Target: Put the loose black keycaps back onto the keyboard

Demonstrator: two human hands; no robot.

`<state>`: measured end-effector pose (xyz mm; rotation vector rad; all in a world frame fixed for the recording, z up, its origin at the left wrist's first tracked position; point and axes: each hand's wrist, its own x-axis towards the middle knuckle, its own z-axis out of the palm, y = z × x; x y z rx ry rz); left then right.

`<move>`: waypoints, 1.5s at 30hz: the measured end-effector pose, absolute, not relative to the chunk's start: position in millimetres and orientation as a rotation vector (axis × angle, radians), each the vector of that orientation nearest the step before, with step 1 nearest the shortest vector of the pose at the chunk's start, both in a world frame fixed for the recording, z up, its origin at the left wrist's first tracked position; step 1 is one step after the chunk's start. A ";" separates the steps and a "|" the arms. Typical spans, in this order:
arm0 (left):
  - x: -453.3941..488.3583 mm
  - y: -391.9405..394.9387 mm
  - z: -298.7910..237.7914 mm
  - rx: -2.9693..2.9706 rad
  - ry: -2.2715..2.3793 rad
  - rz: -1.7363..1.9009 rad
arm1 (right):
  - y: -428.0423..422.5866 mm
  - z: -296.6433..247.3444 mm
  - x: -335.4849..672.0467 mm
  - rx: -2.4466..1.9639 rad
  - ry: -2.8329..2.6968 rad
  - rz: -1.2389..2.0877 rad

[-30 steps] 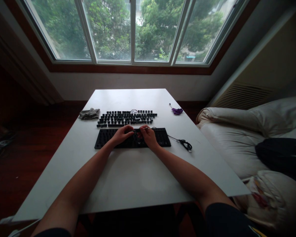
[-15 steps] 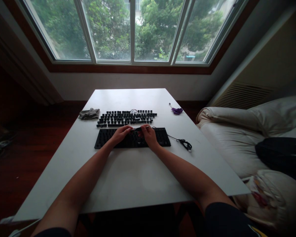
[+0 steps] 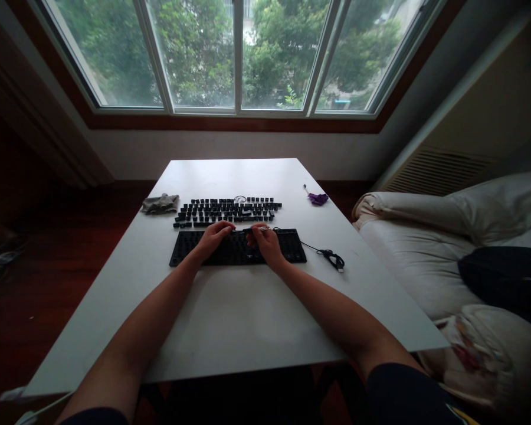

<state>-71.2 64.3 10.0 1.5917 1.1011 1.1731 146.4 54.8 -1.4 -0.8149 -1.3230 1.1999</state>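
Note:
A black keyboard (image 3: 234, 252) with bare key positions lies across the table in front of me. Over its upper edge, my right hand (image 3: 264, 241) pinches a slim tool (image 3: 264, 228), dark toward the left and shiny at the right. My left hand (image 3: 215, 237) is closed in a pinch close by on the left, fingertips together near the tool's dark end. What those fingers hold is too small to make out. Rows of loose black keycaps (image 3: 212, 208) stand just beyond the keyboard, with a thin wire loop (image 3: 239, 199) among them.
A crumpled grey cloth (image 3: 160, 204) lies at the left of the white table (image 3: 248, 319). At the right are a purple cloth (image 3: 317, 199) with a thin stick beside it and a bundled USB cable (image 3: 333, 258). Beyond the right edge stands a pale sofa (image 3: 407, 260).
My left hand has shifted slightly left and up, widening the space between the hands. More of the tool's shiny end shows at my right hand. The keyboard and keycaps stay put.

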 end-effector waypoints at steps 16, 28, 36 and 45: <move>-65.4 62.6 2.8 1.816 1.180 1.242 | 60.5 -4.7 146.9 -0.901 -1.315 1.143; -63.6 58.3 3.4 2.035 1.205 1.236 | 52.6 0.3 147.2 -0.879 -1.362 1.041; -64.0 59.9 3.0 1.996 1.245 1.209 | 45.8 4.4 146.7 -0.933 -1.415 0.954; -66.9 64.6 1.1 1.846 1.220 1.212 | 49.1 5.3 145.7 -0.943 -1.344 1.028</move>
